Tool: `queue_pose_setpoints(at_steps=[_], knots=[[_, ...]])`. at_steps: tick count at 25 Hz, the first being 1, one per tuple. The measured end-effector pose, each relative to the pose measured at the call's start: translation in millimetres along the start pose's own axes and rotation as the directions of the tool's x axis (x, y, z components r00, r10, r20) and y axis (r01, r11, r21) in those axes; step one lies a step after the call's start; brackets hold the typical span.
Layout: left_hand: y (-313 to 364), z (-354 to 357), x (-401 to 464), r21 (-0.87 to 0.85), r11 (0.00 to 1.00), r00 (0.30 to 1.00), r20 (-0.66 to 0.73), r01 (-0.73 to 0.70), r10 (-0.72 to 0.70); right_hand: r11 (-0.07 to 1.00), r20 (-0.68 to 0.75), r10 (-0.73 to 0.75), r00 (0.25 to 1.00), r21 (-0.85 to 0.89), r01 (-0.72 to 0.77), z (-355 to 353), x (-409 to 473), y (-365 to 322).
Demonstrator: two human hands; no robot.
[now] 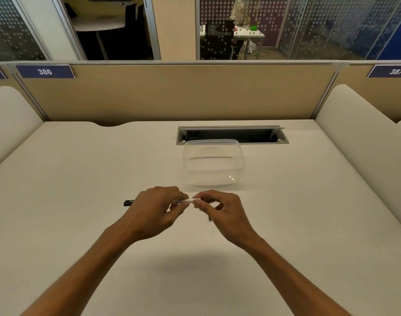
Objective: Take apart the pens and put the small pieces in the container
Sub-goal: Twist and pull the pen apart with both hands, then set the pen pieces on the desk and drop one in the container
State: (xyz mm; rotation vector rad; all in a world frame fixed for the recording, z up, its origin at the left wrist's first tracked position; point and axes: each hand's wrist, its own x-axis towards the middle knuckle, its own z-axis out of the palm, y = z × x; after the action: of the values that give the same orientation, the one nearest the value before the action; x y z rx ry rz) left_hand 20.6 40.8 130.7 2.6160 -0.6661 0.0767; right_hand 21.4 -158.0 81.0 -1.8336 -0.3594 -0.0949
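While both hands hover over the middle of the desk (81, 179), a pen (181, 201) runs level between them, black end (128, 203) jutting out toward the left edge. Left hand (154, 210) curled around the clear barrel. Right hand (220, 210) pinching the barrel's right end with thumb and forefinger. Clear container (214, 163) stands just beyond, toward the far edge, near a cable slot (232, 134).

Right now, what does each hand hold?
Left hand: closed on the pen.
Right hand: fingertips closed on the same pen's end.
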Motion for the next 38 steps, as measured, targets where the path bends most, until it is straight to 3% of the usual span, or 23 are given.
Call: queue_pose_setpoints(at_steps=[4, 6, 8, 10, 12, 15, 17, 18, 20, 22, 25, 28, 31, 35, 38], knots=[[-14, -9, -6, -0.026, 0.999, 0.998, -0.044, 0.039, -0.04, 0.994, -0.011, 0.084, 0.996, 0.068, -0.083, -18, 5, 5], [-21, -8, -8, -0.078, 0.995, 0.997, -0.042, 0.066, -0.069, 0.996, -0.005, 0.085, 0.996, -0.013, -0.085, -24, 6, 6], [-23, -2, -9, -0.094, 0.993, 0.997, -0.029, 0.073, -0.076, 0.962, 0.032, -0.061, 0.998, -0.263, 0.067, -23, 6, 3], [-23, 5, -7, -0.098, 0.993, 0.998, -0.015, 0.065, -0.066, 0.8, 0.174, -0.261, 0.95, -0.512, 0.314, -16, 10, -1], [-22, 12, -5, -0.097, 0.994, 0.999, -0.001, 0.051, -0.051, 0.622, 0.322, -0.35, 0.88, -0.622, 0.475, -10, 15, -3], [-24, 19, -4, -0.111, 0.991, 0.998, 0.003, 0.069, -0.069, 0.525, 0.406, -0.352, 0.843, -0.661, 0.537, -5, 21, -1], [-30, 26, -7, -0.171, 0.977, 0.991, -0.017, 0.131, -0.136, 0.561, 0.385, -0.31, 0.869, -0.664, 0.494, -3, 21, 7], [-35, 30, -10, -0.206, 0.963, 0.981, -0.045, 0.175, -0.188, 0.636, 0.334, -0.25, 0.909, -0.651, 0.414, -2, 20, 12], [-48, 42, -17, -0.221, 0.936, 0.945, -0.122, 0.273, -0.304, 0.819, 0.202, -0.011, 0.979, -0.56, 0.125, -2, 18, 24], [-62, 58, -26, -0.146, 0.92, 0.911, -0.151, 0.365, -0.385, 0.927, 0.128, 0.218, 0.967, -0.336, -0.165, -1, 18, 40], [-81, 89, -45, 0.031, 0.903, 0.903, -0.046, 0.429, -0.427, 0.919, 0.093, 0.39, 0.916, 0.024, -0.394, 4, 18, 58], [-101, 122, -69, 0.17, 0.892, 0.9, 0.053, 0.419, -0.433, 0.867, 0.071, 0.45, 0.89, 0.203, -0.455, 14, 18, 65], [-109, 138, -78, 0.201, 0.877, 0.892, 0.028, 0.436, -0.45, 0.849, -0.004, 0.465, 0.885, 0.283, -0.445, 26, 20, 70], [-112, 144, -80, 0.205, 0.875, 0.895, -0.01, 0.438, -0.445, 0.903, -0.116, 0.392, 0.912, 0.237, -0.358, 44, 17, 75], [-112, 147, -81, 0.216, 0.873, 0.896, -0.019, 0.437, -0.444, 0.972, -0.137, 0.221, 0.966, 0.112, -0.207, 55, 9, 82]])
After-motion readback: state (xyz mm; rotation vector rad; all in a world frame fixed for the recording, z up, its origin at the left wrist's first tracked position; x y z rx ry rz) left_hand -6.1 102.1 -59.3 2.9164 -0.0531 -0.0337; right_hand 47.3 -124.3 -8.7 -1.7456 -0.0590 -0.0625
